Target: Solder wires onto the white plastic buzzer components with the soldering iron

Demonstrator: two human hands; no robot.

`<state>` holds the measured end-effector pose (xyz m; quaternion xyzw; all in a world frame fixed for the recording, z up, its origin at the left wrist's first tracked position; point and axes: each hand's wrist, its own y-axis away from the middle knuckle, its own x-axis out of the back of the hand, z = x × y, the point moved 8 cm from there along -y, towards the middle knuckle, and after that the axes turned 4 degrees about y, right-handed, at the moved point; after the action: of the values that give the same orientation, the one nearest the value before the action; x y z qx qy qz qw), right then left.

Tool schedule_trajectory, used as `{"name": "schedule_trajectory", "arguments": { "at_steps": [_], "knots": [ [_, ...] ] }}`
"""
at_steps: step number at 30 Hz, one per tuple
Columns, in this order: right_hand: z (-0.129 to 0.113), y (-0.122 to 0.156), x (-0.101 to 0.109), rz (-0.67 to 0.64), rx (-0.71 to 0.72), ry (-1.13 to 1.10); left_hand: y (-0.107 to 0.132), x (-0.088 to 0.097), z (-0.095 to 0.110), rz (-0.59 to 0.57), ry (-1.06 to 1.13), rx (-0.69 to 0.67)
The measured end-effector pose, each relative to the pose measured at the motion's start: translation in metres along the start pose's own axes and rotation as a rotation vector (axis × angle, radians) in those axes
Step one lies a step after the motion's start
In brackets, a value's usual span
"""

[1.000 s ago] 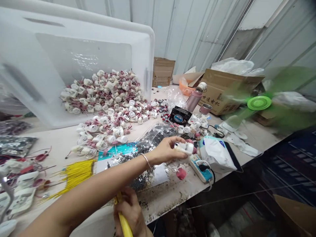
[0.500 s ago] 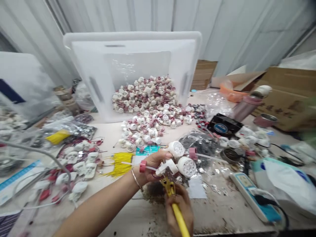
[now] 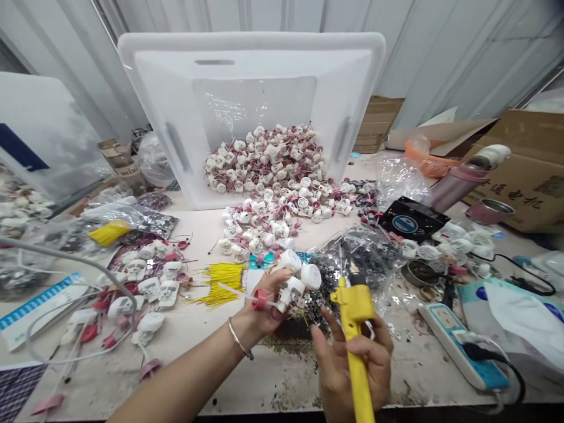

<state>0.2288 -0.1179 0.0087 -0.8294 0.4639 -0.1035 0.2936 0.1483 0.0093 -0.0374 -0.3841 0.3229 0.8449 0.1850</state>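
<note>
My left hand [image 3: 268, 299] grips a small cluster of white plastic parts [image 3: 291, 292] with round ends, above the middle of the table. A red ring [image 3: 259, 299] on a pale strip lies against that palm, and thin wires show below the parts. To the right, my right hand [image 3: 356, 358] is wrapped round the yellow handle of a soldering iron [image 3: 356, 305]. Its tip points up and away, apart from the white parts. My right thumb and forefinger are spread toward a thin yellow wire [image 3: 307, 318]; whether they touch it I cannot tell.
A white bin [image 3: 251, 44] on its side spills similar parts [image 3: 268, 158] onto the table. Yellow wires [image 3: 224, 285] lie left of my hands. A plastic bag of dark metal pieces [image 3: 361, 252] sits behind the iron. A power strip [image 3: 462, 346] and cardboard box [image 3: 524, 170] stand right.
My right hand has moved right with the soldering iron, away from the white parts, and the iron now points up. The white parts have turned in my left hand.
</note>
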Motion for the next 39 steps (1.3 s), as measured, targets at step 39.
{"name": "schedule_trajectory", "arguments": {
  "at_steps": [39],
  "knots": [
    [0.061, -0.067, 0.109, -0.086, 0.571, 0.932, 0.012, -0.014, -0.022, 0.159, -0.113, -0.12]
  ]
}}
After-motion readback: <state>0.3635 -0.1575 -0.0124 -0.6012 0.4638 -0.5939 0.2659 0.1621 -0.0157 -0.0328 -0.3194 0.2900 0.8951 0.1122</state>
